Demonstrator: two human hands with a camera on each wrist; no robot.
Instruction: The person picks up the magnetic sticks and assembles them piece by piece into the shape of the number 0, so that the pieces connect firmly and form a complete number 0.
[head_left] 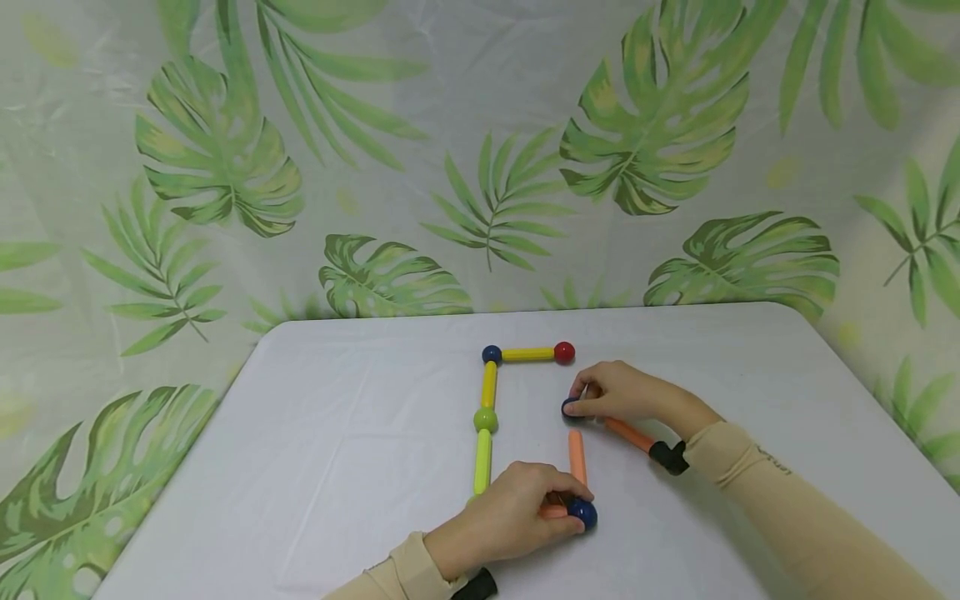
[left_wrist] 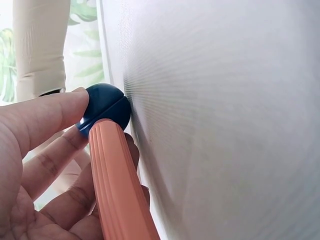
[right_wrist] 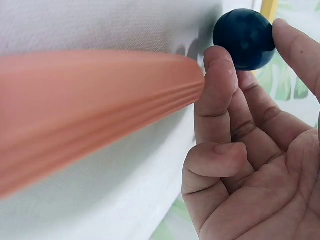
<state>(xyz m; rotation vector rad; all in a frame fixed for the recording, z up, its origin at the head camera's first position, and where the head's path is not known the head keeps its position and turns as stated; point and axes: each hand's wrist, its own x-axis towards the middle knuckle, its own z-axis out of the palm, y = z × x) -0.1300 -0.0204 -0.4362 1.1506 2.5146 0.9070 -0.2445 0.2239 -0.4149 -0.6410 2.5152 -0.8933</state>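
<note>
Nearest, the left hand (head_left: 506,521) pinches a dark blue ball (head_left: 582,512) onto an orange rod (head_left: 577,457) whose long axis runs away toward the red ball (head_left: 564,352). Beyond it, the right hand (head_left: 626,393) pinches another blue ball (head_left: 570,407), just short of the red one. No containers.

On the white table (head_left: 345,467) I count five balls, three dark blue (head_left: 491,354), one red (head_left: 564,352) and one green (head_left: 485,419), and six sticks, namely two yellow (head_left: 528,354), one yellow-green (head_left: 482,461) and three orange (head_left: 576,456), with my two hands (head_left: 510,512) among them.
</note>
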